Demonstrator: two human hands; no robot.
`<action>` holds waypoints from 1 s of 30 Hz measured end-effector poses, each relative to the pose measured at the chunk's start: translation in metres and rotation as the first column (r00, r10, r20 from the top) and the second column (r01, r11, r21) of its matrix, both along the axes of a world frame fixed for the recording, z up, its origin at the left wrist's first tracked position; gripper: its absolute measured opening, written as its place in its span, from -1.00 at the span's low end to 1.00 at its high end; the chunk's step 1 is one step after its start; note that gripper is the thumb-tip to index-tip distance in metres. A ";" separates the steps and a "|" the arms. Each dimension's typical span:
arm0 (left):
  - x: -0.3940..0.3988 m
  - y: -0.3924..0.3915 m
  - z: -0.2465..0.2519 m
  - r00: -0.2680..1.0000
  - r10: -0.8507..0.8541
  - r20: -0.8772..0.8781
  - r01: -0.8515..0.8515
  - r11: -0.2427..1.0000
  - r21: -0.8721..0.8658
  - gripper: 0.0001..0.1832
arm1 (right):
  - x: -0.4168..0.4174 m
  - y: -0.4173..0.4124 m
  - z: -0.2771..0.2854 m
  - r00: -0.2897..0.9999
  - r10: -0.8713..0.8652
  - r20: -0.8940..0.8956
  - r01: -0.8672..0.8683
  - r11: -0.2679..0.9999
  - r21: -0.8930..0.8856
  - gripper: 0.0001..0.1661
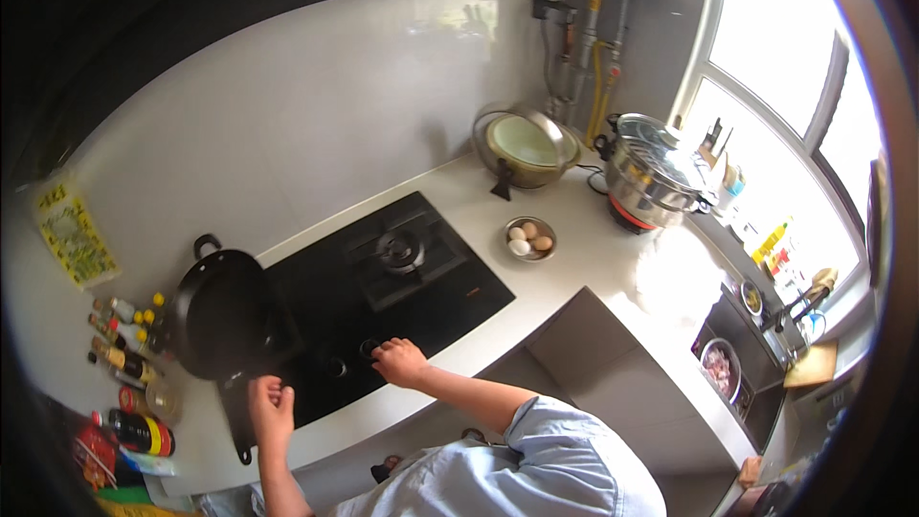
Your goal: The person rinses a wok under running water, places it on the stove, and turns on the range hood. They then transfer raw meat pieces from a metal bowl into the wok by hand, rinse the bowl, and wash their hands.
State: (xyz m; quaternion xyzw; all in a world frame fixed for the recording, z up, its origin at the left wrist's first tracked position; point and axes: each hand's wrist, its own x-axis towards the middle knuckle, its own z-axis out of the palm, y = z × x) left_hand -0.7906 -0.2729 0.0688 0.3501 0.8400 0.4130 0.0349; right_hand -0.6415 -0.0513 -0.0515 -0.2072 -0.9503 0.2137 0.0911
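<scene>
My right hand (402, 362) grips a black burner control knob (369, 348) near the front edge of the black glass gas cooktop (459, 294). A second knob (336, 367) lies just left of it. My left hand (271, 406) is raised beside the long handle (235, 413) of a dark wok (219, 309), its fingers loosely curled with nothing visible in them. The wok sits over the cooktop's left side and hides the burner beneath. On the right, the burner (400, 251) stands bare, with no flame visible.
Sauce bottles (136, 431) crowd the counter's left end. A metal bowl (530, 238) of several eggs stands right of the cooktop. Behind it are a lidded pan (528, 151) and a steel steamer pot (650, 172). A sink (761, 402) at right holds a bowl of raw meat (718, 370).
</scene>
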 end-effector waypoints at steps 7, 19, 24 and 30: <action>0.037 0.057 -0.017 0.983 -0.176 0.051 0.182 0.971 -0.153 -0.77 | 0.076 0.033 0.013 0.980 -0.168 -0.111 0.162 0.985 -0.062 -0.76; 0.020 0.106 -0.070 0.994 -0.012 -0.112 -0.064 0.759 -0.648 -0.41 | 0.253 0.080 -0.016 0.823 -0.525 -0.218 0.505 0.851 -0.140 -0.79; 0.012 0.125 -0.088 0.991 0.051 -0.124 -0.127 0.653 -0.747 -0.42 | 0.297 0.080 -0.037 0.788 -0.581 -0.203 0.563 0.814 -0.146 -0.78; 0.026 0.133 -0.081 0.997 0.058 -0.047 -0.072 0.584 -0.808 -0.53 | 0.329 0.076 -0.035 0.749 -0.638 -0.179 0.614 0.770 -0.175 -0.81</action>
